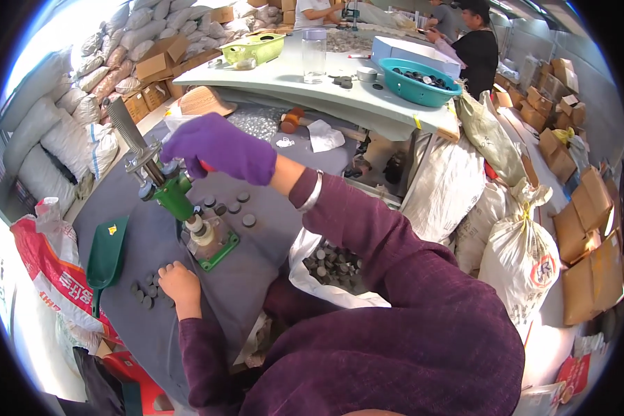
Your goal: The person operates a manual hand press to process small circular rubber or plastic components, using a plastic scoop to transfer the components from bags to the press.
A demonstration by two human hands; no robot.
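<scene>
Gloved, your right hand (222, 147) is wrapped around the press (180, 201) handle, hiding it. Press stands upright on the grey mat (256, 270), its ribbed bar slanting up and away to your left. Left of its base, your bare left hand (177, 281) rests fingers-down on loose discs (144, 290); whether it pinches one is unclear.

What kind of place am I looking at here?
Probably a small workshop or packing room for hand assembly. A green hand press stands on the grey table among small dark discs, with stuffed sacks and cardboard boxes piled around.
</scene>
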